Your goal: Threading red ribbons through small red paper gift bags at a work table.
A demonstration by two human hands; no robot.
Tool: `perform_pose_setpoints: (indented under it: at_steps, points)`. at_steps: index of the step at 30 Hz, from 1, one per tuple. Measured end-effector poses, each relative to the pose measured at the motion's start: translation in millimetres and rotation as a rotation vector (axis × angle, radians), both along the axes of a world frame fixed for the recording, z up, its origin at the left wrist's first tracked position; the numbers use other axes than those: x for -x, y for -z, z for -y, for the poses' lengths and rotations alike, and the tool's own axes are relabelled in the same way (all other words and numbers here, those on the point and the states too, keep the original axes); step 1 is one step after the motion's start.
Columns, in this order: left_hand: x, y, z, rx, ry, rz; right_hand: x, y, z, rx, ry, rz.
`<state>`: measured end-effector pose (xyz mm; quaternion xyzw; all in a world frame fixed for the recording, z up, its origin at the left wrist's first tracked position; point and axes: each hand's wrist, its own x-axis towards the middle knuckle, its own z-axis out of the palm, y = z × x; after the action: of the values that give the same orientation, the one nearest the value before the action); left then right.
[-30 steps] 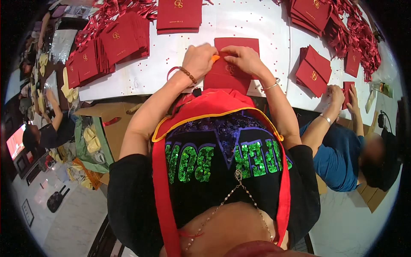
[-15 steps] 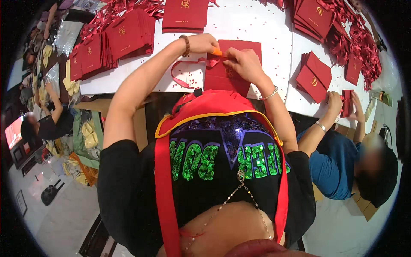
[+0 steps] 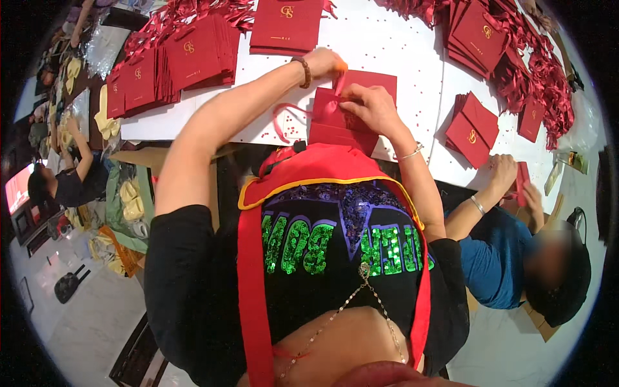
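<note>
A flat dark red paper gift bag (image 3: 351,122) lies on the white table (image 3: 393,51) right in front of me. My left hand (image 3: 325,63) is stretched out over its top left corner and pinches a red ribbon handle (image 3: 284,119) that loops off to the left. My right hand (image 3: 369,106) presses down on the middle of the bag, fingers curled at the ribbon's end. A bead bracelet sits on my left wrist, a thin bangle on my right.
Stacks of the same red bags (image 3: 174,64) cover the table's left, another bag (image 3: 287,26) lies ahead, more stacks (image 3: 474,126) and loose ribbons (image 3: 541,71) at right. A person in a blue top (image 3: 500,258) works on a bag at my right. Another person (image 3: 71,180) sits at left.
My left arm has reached further forward and pulled the ribbon out into a loop on the left. My right hand has stayed on the bag.
</note>
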<state>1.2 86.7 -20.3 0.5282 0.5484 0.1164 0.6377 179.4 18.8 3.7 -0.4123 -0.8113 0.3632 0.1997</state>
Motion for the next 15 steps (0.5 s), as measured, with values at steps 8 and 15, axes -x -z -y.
perform_pose_setpoints:
  at_steps: [8, 15]
  points:
    - [27, 5, 56, -0.141, -0.02, -0.024, -3, 21, -9, 0.132, 0.178, 0.14]
    - [79, -19, 100, -0.221, 0.18, -0.037, -8, 38, -11, 0.022, 0.185, 0.148]
